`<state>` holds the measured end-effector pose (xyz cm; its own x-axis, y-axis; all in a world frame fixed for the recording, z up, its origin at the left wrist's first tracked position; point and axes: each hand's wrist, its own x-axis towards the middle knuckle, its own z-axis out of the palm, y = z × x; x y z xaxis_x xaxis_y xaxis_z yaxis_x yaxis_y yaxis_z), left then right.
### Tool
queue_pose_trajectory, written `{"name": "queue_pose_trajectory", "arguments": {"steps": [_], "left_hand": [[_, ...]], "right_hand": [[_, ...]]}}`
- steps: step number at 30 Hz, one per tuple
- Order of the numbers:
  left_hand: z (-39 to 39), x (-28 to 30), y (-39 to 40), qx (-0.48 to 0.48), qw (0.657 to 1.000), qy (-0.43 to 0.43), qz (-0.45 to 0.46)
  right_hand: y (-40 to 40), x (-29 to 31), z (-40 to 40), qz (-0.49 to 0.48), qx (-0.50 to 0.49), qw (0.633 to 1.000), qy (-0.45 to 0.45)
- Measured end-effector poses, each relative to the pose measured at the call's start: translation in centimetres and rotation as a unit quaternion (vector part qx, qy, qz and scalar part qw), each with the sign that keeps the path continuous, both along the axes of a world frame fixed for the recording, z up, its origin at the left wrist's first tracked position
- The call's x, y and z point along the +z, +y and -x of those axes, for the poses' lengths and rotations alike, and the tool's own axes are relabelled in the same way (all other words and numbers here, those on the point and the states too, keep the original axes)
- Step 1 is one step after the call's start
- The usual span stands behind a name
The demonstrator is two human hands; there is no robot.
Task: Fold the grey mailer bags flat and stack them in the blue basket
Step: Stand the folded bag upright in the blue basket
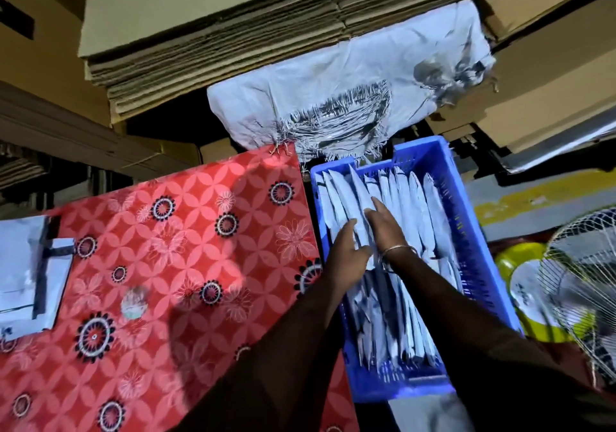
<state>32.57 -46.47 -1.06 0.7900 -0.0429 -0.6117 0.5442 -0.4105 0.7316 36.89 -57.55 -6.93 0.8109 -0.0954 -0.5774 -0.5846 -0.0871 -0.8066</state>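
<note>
The blue basket (466,231) stands to the right of the red table and holds several folded grey mailer bags (420,211) standing on edge in rows. Both my hands are inside it. My left hand (346,248) reaches in among the bags on the left side, its fingers partly hidden between them. My right hand (386,223), with a bangle at the wrist, lies with straight fingers pressed against a bag near the middle. More flat grey mailer bags (26,271) lie at the left edge of the table.
A red flowered tablecloth (166,265) covers the table on the left. Stacked flattened cardboard (216,31) and a torn white sack (333,98) sit behind. A wire-guarded fan (586,291) and a yellow object (513,258) stand right of the basket.
</note>
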Motion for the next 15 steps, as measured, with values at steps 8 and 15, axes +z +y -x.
{"name": "queue_pose_trajectory", "arguments": {"steps": [8,15], "left_hand": [[-0.4,-1.5,-0.2,0.072,0.994,0.032,0.076],[0.2,-1.2,1.0,0.081,0.991,0.022,0.101]], "right_hand": [[0.4,-2.7,-1.3,0.067,0.073,0.995,0.025],[-0.1,-1.6,-1.0,0.176,0.108,0.978,0.010]]}}
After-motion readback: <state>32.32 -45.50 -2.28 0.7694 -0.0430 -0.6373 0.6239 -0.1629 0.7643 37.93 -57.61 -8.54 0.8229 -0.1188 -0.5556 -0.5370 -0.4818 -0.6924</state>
